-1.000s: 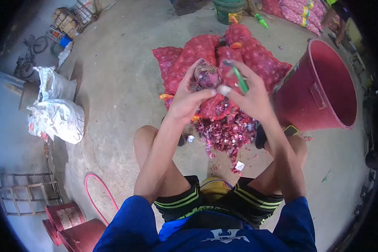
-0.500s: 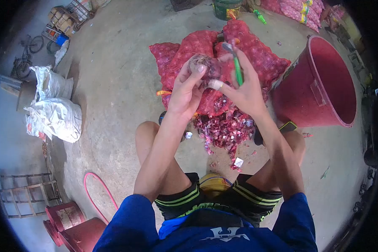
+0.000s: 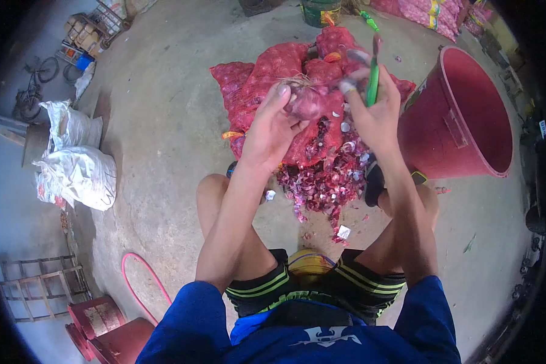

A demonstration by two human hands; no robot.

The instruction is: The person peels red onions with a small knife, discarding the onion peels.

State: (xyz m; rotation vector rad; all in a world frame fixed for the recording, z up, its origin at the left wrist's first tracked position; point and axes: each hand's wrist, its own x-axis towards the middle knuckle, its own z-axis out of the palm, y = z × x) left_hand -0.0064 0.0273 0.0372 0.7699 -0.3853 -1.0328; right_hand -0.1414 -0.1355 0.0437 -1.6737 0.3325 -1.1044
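Note:
A red onion with a dry, stringy top [image 3: 304,103] is held in my left hand [image 3: 269,128], thumb and fingers around it. My right hand [image 3: 376,112] grips a green-handled knife [image 3: 373,82], whose blade is blurred. The two hands are apart, with the knife to the right of the onion. Past them lie red mesh sacks of onions [image 3: 276,67]. A pile of purple onion skins [image 3: 327,188] spreads on the floor below my hands, between my feet.
A large red tub [image 3: 479,115] stands on the right. White sacks [image 3: 82,176] sit at the left, with red containers [image 3: 112,333] and a pink hoop [image 3: 141,261] at lower left. A green bucket [image 3: 321,13] and more filled sacks [image 3: 418,12] are at the back.
My right hand has moved right and up with the knife, away from the onion. In my left hand the onion has turned and shifted slightly right. The view has shifted a little.

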